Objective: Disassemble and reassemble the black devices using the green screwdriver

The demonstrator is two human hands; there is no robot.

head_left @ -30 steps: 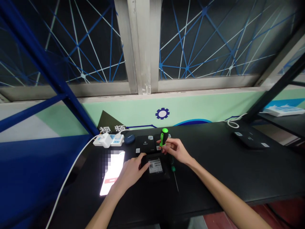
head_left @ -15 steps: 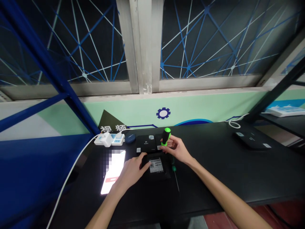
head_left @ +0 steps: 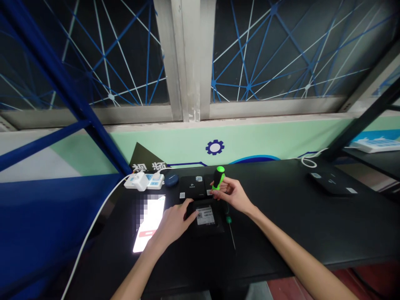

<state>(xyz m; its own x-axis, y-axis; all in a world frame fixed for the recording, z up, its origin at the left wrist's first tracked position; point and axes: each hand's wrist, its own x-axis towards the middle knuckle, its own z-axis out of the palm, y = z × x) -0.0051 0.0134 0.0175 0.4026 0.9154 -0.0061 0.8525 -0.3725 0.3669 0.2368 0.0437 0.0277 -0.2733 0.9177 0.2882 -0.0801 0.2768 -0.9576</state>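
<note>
A person's right hand (head_left: 233,193) pinched a green-and-black screwdriver (head_left: 218,178) upright between thumb and fingers, just above the far edge of a black labelled case (head_left: 208,228) on a black table (head_left: 281,225). The left hand (head_left: 171,223), open with fingers together, rested on the case's left edge. A thin green-handled screwdriver (head_left: 229,219) lay just right of the case, a lit phone (head_left: 149,225) lay left of it, and a second black case (head_left: 192,186) sat beyond it, with a white power strip (head_left: 144,181) farther left.
</note>
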